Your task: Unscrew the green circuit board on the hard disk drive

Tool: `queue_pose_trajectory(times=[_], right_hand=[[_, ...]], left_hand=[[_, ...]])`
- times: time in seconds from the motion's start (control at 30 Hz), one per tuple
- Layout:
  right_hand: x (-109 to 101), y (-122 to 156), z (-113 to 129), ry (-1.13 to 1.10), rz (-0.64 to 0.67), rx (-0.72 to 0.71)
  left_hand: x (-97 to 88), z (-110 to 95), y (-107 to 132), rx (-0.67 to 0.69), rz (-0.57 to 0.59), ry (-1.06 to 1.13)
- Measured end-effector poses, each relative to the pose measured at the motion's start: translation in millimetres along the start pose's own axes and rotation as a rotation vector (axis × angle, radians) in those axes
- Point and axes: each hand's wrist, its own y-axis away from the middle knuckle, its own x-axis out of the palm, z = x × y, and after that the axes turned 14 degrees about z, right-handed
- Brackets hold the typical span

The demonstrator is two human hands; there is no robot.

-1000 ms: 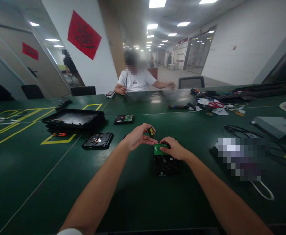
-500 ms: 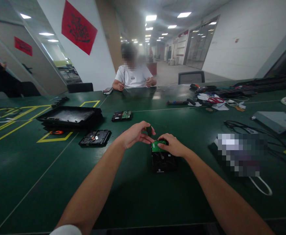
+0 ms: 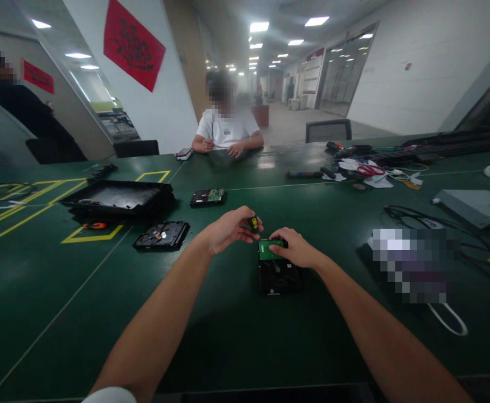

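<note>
A black hard drive (image 3: pixel 279 274) lies on the green table (image 3: pixel 228 336) in front of me, with a green circuit board (image 3: pixel 266 249) at its far end. My right hand (image 3: pixel 293 248) rests on that far end, fingers curled and pressing on the green board. My left hand (image 3: pixel 228 228) hovers just left of the drive, fingers pinched round a small black and yellow tool (image 3: pixel 253 223), probably a screwdriver handle; its tip is hidden.
Left of me lie an opened hard drive (image 3: pixel 162 235), another drive with a green board (image 3: pixel 208 197) and a black tray (image 3: pixel 119 198). Scissors (image 3: pixel 369 170), tools and cables sit at the far right. A person in white (image 3: pixel 228 130) sits across the table; another stands far left.
My hands have stayed at the drive's far end, the left one turning the small tool slightly. The person opposite pulled both arms in. A person in black came into view at far left.
</note>
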Motion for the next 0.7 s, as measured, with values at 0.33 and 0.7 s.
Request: queue_pose_trajectory(times=[0.33,0.7], right_hand=[[2.0,-0.9,-2.9,-0.006,0.007,0.001],[2.4,-2.0,-3.9,-0.006,0.009,0.007]], left_hand=[[5.6,4.2,-5.6,-0.013,-0.019,0.120],[3.5,2.7,-1.7,-0.013,0.088,0.011]])
